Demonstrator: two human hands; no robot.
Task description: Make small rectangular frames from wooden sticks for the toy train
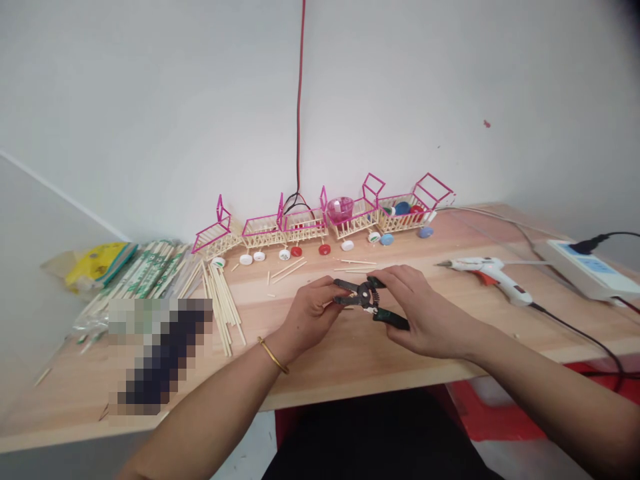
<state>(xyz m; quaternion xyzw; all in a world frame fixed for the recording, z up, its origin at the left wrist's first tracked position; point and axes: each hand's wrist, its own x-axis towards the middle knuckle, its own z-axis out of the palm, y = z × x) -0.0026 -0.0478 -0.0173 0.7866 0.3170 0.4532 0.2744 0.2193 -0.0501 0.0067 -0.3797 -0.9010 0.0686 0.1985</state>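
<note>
Wooden table [350,353], pink stick train [320,223] at the back (bottle caps [325,249] for wheels). At mid-table the right hand [425,313] wraps its fingers round the cutting pliers [367,300], whose handles are partly spread. The left hand [307,317] has its fingertips closed at the jaws, on what I cannot tell; this looks like trimming, which calls for a square, firm squeeze.

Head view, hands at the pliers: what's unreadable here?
Head view:
- What sits in the jaws of the black metal pliers: too small, partly covered by the left hand; the right hand grips the handles.
- Item at the wooden table left: blurred by the pixelated patch.
- Red wall cable: cut off by the top edge.
- Print on green-and-white chopstick wrappers: too small.
</note>
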